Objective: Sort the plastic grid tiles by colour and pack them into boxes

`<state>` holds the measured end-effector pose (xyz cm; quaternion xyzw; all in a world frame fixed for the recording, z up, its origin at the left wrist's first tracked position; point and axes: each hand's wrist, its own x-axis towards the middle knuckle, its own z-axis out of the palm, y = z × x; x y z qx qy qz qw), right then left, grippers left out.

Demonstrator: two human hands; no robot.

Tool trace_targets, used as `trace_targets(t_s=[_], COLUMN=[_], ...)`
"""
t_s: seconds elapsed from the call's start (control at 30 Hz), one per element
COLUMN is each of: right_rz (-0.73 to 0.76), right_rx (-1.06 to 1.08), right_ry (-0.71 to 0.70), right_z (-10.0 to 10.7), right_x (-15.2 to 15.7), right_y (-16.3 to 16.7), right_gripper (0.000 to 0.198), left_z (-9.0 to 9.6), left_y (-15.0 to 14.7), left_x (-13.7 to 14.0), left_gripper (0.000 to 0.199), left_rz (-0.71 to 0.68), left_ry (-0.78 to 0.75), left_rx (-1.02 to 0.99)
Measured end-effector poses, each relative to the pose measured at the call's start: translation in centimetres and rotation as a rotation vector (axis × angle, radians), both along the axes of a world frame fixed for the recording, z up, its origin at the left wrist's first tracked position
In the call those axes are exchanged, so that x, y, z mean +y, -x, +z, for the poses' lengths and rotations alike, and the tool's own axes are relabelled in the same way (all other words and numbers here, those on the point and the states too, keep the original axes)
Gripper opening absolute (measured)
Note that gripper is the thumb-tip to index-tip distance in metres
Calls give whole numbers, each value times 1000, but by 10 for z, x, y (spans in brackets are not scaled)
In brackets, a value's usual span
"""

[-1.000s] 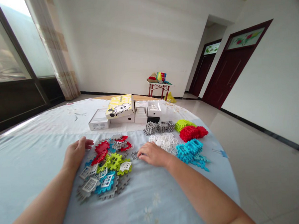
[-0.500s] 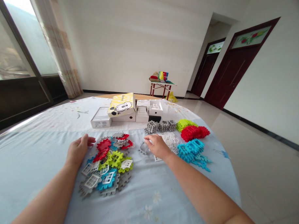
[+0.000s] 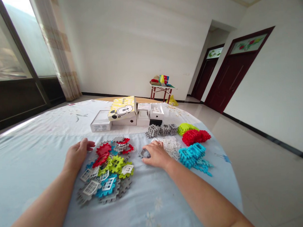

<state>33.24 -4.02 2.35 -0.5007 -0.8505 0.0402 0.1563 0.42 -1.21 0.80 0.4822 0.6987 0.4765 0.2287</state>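
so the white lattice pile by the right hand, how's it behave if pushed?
White pile: likely to spread, its pieces overlapping loosely. Probably light for its size, being thin openwork. Unlikely to roll, given the flat shapes.

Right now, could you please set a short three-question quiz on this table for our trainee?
1. True or false: the left hand lies beside the mixed pile.
2. Which color stack lies between the lime stack and the blue stack?
3. What is nearest the right hand: A) the cartoon-printed box, B) the loose gray piece, C) the curtain?
Key: 1. True. 2. The red stack. 3. B.
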Motion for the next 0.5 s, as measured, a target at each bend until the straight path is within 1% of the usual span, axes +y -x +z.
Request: trace_targets(t_s=[0.13, 0.23, 0.3, 0.4, 0.5], right_rz=[27, -3, -75, -219, -333], right_rx=[12, 52, 79, 103, 127], right_ry=[-6, -52, -110, -196, -261], right_z=[-1, 5, 14, 30, 40], right_x=[0, 7, 19, 44, 69], right_y=[0, -4, -10, -20, -29], right_gripper=[43, 43, 42, 41, 43], left_z=[3, 4, 4, 2, -1], left_y=[-3, -4, -3, -1, 1], left_x=[-1, -2, -2, 0, 1], left_gripper=[41, 42, 42, 43, 44], left_rz=[9, 14, 14, 9, 5], left_ry=[-6, -10, -3, 3, 5], left_rx=[-16, -12, 8, 25, 22])
